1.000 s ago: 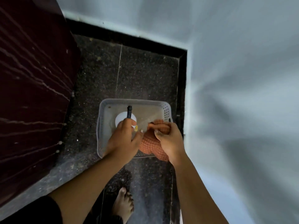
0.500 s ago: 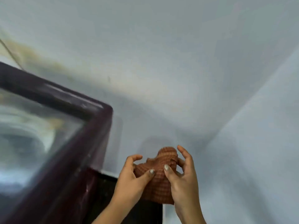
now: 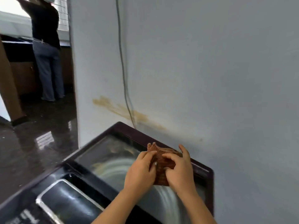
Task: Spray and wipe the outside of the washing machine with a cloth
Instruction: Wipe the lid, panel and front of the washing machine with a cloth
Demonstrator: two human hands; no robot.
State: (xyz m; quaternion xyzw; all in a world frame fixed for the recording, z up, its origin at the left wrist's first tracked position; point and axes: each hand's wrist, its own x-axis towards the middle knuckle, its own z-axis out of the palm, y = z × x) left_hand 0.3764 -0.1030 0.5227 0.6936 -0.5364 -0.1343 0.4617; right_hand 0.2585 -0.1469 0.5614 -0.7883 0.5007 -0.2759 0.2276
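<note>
Hands together at lower centre, above top-loading washing machine (image 3: 208, 172). Left hand (image 3: 140, 172) w/ fingers curled, thumb pressed on orange-brown checked cloth (image 3: 161, 167); right hand (image 3: 181, 172) likewise closed round cloth from other side, index finger raised a bit behind it. Cloth bunched btwn both hands, one corner sticking up, held over machine's glass lid (image 3: 113, 152) near back right corner; contact w/ lid not clear. Machine dark maroon, pale drum showing blurred thru lid, shiny control panel (image 3: 64, 202) at front left w/ white lettering too blurred to read. Pale grey wall (image 3: 210, 70) just behind and to right of machine, yellowish-brown stain (image 3: 123, 109) smeared across it above lid. Thin grey cable (image 3: 122, 62) running down wall to behind machine. At left, doorway onto dark glossy floor (image 3: 35, 143); another person (image 3: 47, 50) standing there, back turned, dark top, grey trousers, arms raised, by dark counter (image 3: 14, 44). Whole view motion-blurred.
</note>
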